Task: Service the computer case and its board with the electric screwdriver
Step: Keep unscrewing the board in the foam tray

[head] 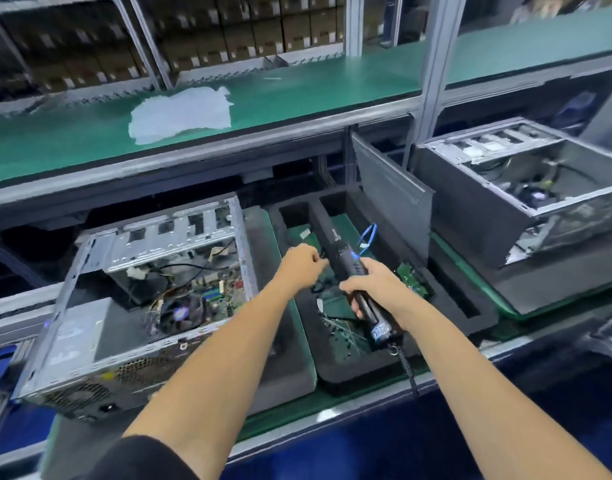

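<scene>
An open computer case (89, 327) lies on its side at the left, with its green board (214, 296) and a black fan (181, 311) showing inside. To its right, my right hand (370, 284) grips the black electric screwdriver (342, 258) around its middle, over a black foam tray (446, 306). The tool points away from me and its cord (406, 365) hangs off the near end. My left hand (302, 261) is curled beside the tool's barrel, fingers pinched on something small and dark that I cannot make out.
A second open case (488, 209) stands at the right, with a grey panel (391, 188) leaning beside the tray. A small green circuit board (413, 278) and a blue cable (368, 235) lie in the tray. A white plastic sheet (181, 114) rests on the green shelf (297, 91) above.
</scene>
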